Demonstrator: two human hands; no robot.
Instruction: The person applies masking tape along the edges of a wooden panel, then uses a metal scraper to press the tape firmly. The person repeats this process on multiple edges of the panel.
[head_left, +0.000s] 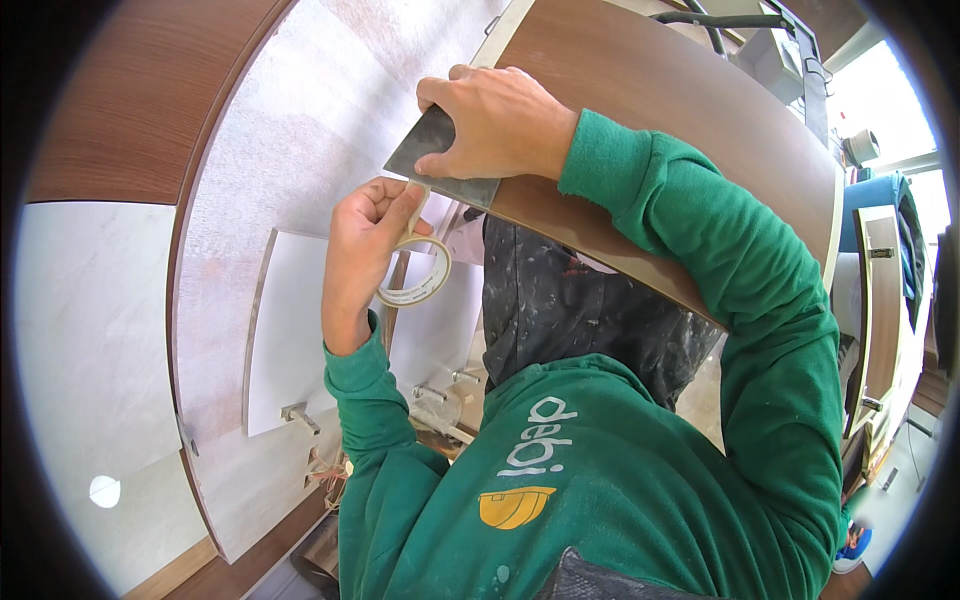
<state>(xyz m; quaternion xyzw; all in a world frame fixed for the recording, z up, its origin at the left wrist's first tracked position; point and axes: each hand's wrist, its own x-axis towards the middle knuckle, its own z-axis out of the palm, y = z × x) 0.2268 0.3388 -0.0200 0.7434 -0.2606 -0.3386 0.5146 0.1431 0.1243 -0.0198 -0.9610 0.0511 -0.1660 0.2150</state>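
My right hand (500, 120) is closed over a flat dark grey plate (415, 150), fingers over its far edge and thumb on its face. The plate lies at the left end of a brown wood-grain panel (660, 90). Just below the plate's corner, my left hand (370, 230) pinches a pale strip of tape pulled from a roll of masking tape (444, 275). The roll hangs under those fingers, and the strip runs up to the plate's lower edge. Whether the strip is stuck there, I cannot tell.
White cabinet doors with metal hinges (299, 418) stand below my left hand. A whitish wall (240, 200) rises at the left beside brown and pale panels. Another door with hinges (880, 310) stands at the right. Part of another person (855, 540) shows at the lower right.
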